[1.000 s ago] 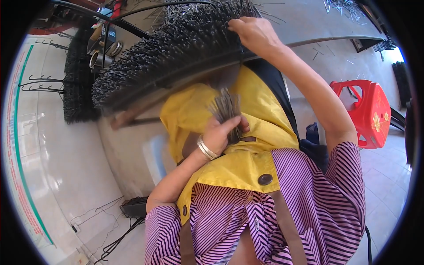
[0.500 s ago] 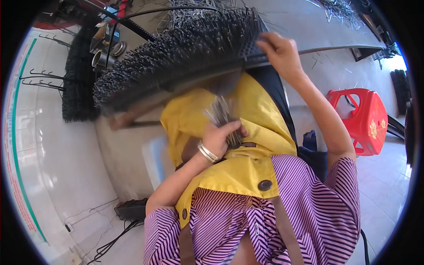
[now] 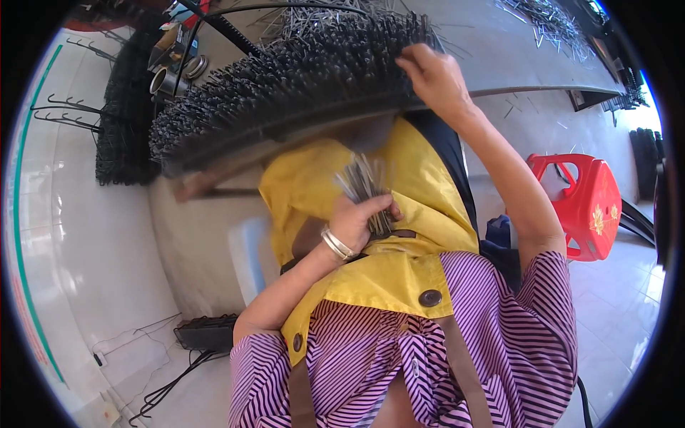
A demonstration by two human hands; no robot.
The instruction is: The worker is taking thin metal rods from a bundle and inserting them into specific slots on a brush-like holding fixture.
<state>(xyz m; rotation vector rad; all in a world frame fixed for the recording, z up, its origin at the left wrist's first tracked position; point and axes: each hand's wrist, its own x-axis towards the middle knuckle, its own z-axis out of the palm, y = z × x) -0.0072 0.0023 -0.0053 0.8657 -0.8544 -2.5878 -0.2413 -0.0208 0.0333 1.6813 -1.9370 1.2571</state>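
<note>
My left hand point(image 3: 357, 222) is closed around a bundle of thin grey metal strips point(image 3: 364, 182) in front of the yellow apron, their ends fanning out above the fingers. My right hand point(image 3: 441, 82) is up at the right end of a long rack densely filled with upright dark strips point(image 3: 300, 78). Its thumb and fingers are pinched together at the outermost strips. Whatever lies between those fingertips is too small and hidden to name. The near edge of the rack point(image 3: 278, 132) is blurred and runs across above my lap.
Loose metal strips point(image 3: 549, 28) lie on the grey table point(image 3: 514, 64) at the far right, and another heap point(image 3: 314, 21) sits behind the rack. A red plastic stool point(image 3: 599, 207) stands at the right. A metal cup point(image 3: 165, 82) is at the far left.
My right hand has moved slightly left and up, onto the rack's right end, where bare perforated board showed before. My left hand keeps its bundle in nearly the same place.
</note>
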